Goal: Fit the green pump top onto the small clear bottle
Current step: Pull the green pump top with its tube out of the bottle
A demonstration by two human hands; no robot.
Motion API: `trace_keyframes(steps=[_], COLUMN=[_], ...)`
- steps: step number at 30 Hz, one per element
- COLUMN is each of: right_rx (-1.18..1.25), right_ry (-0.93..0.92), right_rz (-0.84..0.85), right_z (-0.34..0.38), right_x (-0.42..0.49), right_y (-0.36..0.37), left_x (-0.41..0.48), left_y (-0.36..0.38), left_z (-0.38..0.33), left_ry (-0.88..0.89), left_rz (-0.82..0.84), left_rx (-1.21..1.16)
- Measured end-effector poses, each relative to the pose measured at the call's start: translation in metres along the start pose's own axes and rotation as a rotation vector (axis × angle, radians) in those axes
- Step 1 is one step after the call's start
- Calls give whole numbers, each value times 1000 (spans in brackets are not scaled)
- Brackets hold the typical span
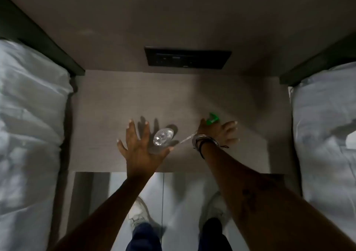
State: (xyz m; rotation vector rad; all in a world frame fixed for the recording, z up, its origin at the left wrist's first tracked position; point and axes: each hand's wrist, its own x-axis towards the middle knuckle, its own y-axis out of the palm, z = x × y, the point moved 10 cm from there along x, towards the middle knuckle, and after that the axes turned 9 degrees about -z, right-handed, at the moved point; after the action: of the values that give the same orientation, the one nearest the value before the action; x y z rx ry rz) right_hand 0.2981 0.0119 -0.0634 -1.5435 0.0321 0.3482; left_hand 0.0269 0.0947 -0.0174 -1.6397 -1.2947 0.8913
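Observation:
The small clear bottle [163, 138] stands upright on the grey nightstand top [107, 116], near its front edge. My left hand [140, 148] is spread wide beside it, with the bottle in the gap between thumb and forefinger; no finger closes round it. The green pump top [212, 119] lies on the nightstand to the right, and its clear dip tube [185, 139] points toward the bottle. My right hand [218, 133], bracelets at the wrist, is laid over the pump with fingers apart. It covers the pump's middle, so only the green head and the tube end show.
A black switch panel [187, 58] sits on the wall behind the nightstand. White-sheeted beds flank it on the left [28, 125] and on the right [325, 127]. Below the front edge I see the floor and my shoes [137, 215].

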Motion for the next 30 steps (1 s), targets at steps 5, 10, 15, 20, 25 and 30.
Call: trace_keyframes(steps=[5, 10, 15, 20, 25, 30], right_rx=[-81, -31, 119, 546, 843, 1195], right_ry=[58, 39, -46, -112, -328, -362], right_rz=[6, 15, 61, 171, 108, 32], right_z=[1, 16, 34, 52, 58, 66], right_x=[8, 11, 7, 1, -27, -65], right_y=[-2, -4, -15, -77, -132, -147], left_x=[-1, 4, 4, 7, 12, 6], left_y=[1, -6, -11, -9, -1, 9], left_z=[3, 1, -6, -10, -12, -20], left_ry=[-17, -13, -20, -53, -62, -20], left_rz=[-17, -56, -71, -44, 6, 21], left_rx=[-70, -115, -251, -331, -335, -347])
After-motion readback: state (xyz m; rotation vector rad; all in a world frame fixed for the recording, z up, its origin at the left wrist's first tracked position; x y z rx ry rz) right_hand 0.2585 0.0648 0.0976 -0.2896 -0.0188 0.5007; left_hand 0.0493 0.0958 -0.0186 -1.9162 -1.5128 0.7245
